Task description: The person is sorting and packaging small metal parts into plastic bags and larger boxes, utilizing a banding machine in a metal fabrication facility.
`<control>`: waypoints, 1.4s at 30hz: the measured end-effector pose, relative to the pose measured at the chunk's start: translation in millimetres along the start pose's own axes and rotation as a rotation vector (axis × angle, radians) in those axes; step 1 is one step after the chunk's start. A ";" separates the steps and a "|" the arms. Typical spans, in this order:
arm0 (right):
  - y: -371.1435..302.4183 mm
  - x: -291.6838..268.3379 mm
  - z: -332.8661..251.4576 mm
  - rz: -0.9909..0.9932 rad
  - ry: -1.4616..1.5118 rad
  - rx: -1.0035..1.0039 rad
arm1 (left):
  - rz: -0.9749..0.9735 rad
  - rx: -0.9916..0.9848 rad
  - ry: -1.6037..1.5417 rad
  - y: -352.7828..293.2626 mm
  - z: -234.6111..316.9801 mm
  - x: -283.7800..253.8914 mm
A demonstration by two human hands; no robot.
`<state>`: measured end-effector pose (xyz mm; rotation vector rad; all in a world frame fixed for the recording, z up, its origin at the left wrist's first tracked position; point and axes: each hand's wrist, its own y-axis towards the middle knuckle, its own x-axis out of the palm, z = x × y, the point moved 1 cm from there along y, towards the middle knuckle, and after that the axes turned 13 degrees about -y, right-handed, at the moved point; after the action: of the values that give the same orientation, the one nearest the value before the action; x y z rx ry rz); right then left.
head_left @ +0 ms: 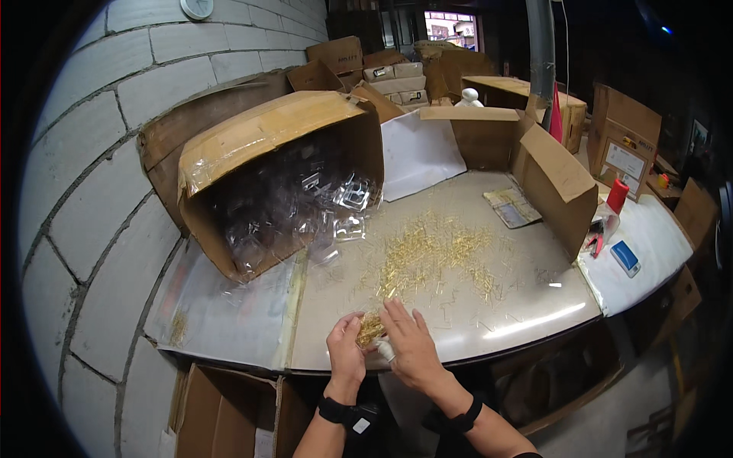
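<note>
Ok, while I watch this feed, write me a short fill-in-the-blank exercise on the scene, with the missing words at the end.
1. Between the left hand and the right hand is a bunch of small pieces coloured ____.
2. The big cardboard box with clear packaging inside stands on the table's ____ side.
3. The band on the left wrist is coloured ____.
4. The blue object lies on a covering coloured ____.

Missing words: gold; left; black; white.

A white label on the right-hand carton — and dark lettering on a rear carton.
</note>
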<state>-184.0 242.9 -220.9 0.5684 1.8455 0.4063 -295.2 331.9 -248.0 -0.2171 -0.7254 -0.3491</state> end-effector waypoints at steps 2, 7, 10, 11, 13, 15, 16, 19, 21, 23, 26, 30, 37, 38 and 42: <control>6.5 8.8 -0.2 -0.092 -0.142 -0.086 | -0.024 0.054 0.010 1.8 0.5 0.3; 10.5 6.0 -7.2 -0.135 -0.207 -0.160 | 0.033 0.057 -0.001 -16.0 0.3 -10.0; 6.8 8.6 -13.8 -0.194 -0.161 -0.189 | 0.019 0.091 0.018 -26.9 0.1 -16.6; 4.6 8.0 -16.5 -0.236 -0.123 -0.208 | 0.022 0.089 -0.003 -31.2 1.3 -18.0; -1.3 -2.7 -21.1 -0.270 -0.008 -0.235 | 0.040 0.055 -0.010 -41.6 6.3 -31.3; -9.0 -9.9 -11.8 -0.308 0.105 -0.249 | -0.043 -0.182 -0.075 -59.5 16.7 -32.2; -14.6 -12.7 -2.2 -0.228 0.300 -0.112 | -0.013 -0.202 -0.027 -65.8 18.3 -35.4; -28.2 -36.2 14.1 -0.162 0.464 0.108 | -0.063 -0.297 -0.029 -96.0 22.7 -44.0; -38.6 -38.1 10.0 -0.290 0.569 0.103 | -0.054 -0.337 -0.043 -119.2 19.2 -53.5; -55.4 -29.2 -1.2 -0.423 0.640 0.112 | -0.037 -0.453 -0.071 -140.5 7.5 -62.7; -79.6 -14.4 -16.8 -0.588 0.641 0.138 | -0.046 -0.500 -0.060 -158.7 -6.5 -62.1; -105.0 0.7 -33.4 -0.661 0.752 0.232 | -0.043 -0.502 -0.061 -176.3 -14.7 -70.1; -120.2 -6.3 -38.5 -0.436 0.786 0.268 | 0.040 -0.419 -0.082 -185.9 -4.1 -70.0; -124.0 -3.9 -37.5 -0.366 0.680 0.140 | 0.067 -0.387 -0.106 -185.4 -3.8 -71.1; -133.2 -7.8 -48.4 -0.383 0.559 0.073 | 0.048 -0.414 -0.137 -186.2 -9.1 -80.5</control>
<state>-252.2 128.4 -269.8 0.1381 2.4534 0.2514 -417.0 176.6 -295.7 -0.6538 -0.7763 -0.4403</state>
